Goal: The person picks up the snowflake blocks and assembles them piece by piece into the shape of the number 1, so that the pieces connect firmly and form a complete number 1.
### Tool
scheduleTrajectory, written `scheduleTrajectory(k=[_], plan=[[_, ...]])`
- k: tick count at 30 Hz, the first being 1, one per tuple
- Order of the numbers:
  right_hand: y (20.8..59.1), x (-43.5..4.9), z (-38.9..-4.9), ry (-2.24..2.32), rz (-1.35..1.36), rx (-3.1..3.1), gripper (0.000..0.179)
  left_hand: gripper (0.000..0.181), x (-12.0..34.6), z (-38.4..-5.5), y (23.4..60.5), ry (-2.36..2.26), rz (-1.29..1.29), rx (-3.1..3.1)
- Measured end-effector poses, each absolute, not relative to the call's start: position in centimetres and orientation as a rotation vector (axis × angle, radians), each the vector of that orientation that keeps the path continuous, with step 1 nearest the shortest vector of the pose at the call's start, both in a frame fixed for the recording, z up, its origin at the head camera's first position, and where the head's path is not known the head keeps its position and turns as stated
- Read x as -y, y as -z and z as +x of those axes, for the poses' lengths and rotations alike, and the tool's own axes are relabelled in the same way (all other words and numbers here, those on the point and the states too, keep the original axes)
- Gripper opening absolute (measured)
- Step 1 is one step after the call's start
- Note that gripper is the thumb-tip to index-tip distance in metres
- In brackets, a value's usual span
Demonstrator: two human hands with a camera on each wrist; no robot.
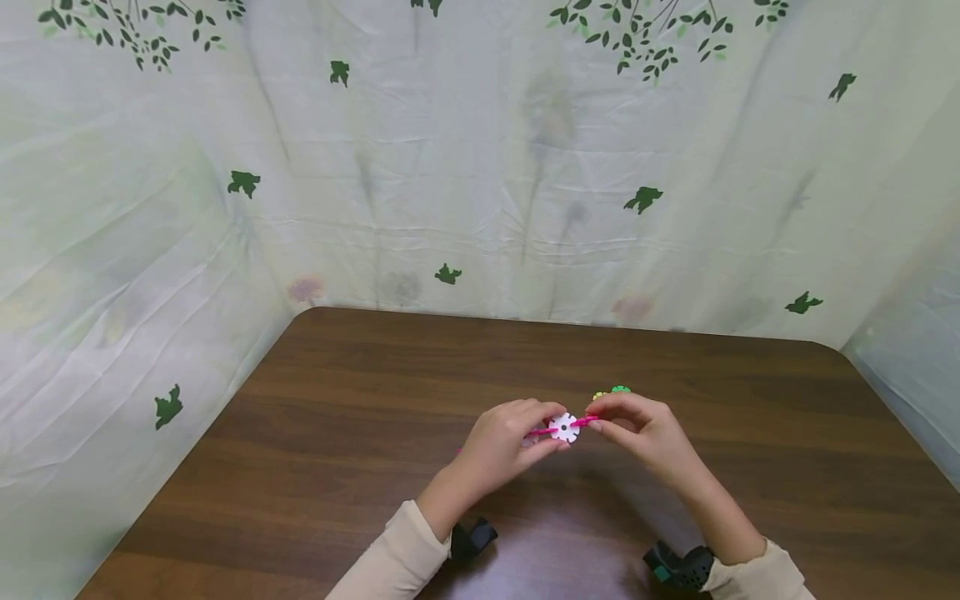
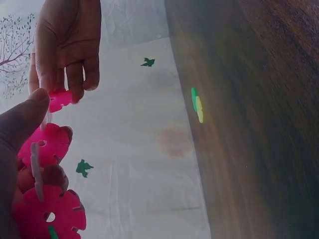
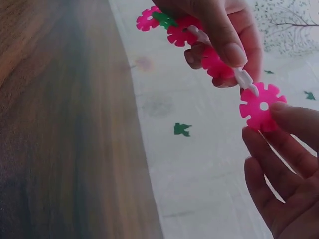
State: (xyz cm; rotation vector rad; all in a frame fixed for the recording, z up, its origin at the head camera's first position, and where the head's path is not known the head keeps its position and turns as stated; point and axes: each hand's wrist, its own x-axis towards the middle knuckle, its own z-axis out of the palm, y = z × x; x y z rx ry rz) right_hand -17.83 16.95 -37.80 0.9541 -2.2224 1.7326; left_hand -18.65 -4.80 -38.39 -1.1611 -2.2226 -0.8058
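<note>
A chain of flat notched plastic discs, like snowflake building discs, stretches between both hands above the table. My left hand (image 1: 501,437) grips the chain, its thumb near a white disc (image 1: 569,434). At the chain's right end, my right hand (image 1: 651,435) pinches a pink disc (image 3: 253,109) between thumb and fingers. This pink disc stands slotted against the white one. In the right wrist view, a green disc (image 3: 164,20) joins more pink discs beyond the left hand. A large pink disc (image 2: 67,211) hangs under the left thumb in the left wrist view.
A green disc (image 1: 620,389) and a yellow disc (image 1: 599,396) lie on the brown wooden table (image 1: 360,392), just beyond the right hand. A pale cloth (image 1: 450,167) with green bird and leaf prints hangs around the table's far and side edges.
</note>
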Motion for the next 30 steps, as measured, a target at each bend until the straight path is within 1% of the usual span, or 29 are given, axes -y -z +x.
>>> scheduleTrajectory(k=[6, 11, 16, 20, 25, 30], plan=[[36.0, -16.3, -16.8, -1.648, 0.923, 2.270, 0.018, 0.035, 4.8, -18.6, 38.4, 0.744, -1.130, 2.251], [36.0, -16.0, -16.6, -1.623, 0.879, 2.265, 0.017, 0.035, 4.7, -18.6, 38.5, 0.778, -1.131, 2.264], [36.7, -15.9, -16.9, -1.655, 0.823, 2.304, 0.016, 0.033, 4.5, -18.4, 38.6, 0.826, -1.162, 2.271], [37.9, -16.1, -17.5, -1.706, 0.753, 2.354, 0.014, 0.036, 4.2, -18.4, 39.0, 0.822, -1.164, 2.270], [38.9, -16.0, -17.9, -1.826, 0.697, 2.347, 0.014, 0.039, 3.8, -18.4, 39.5, 0.772, -1.120, 2.262], [39.2, -15.6, -18.0, -1.959, 0.681, 2.327, 0.016, 0.036, 3.5, -18.4, 40.1, 0.783, -1.065, 2.232]])
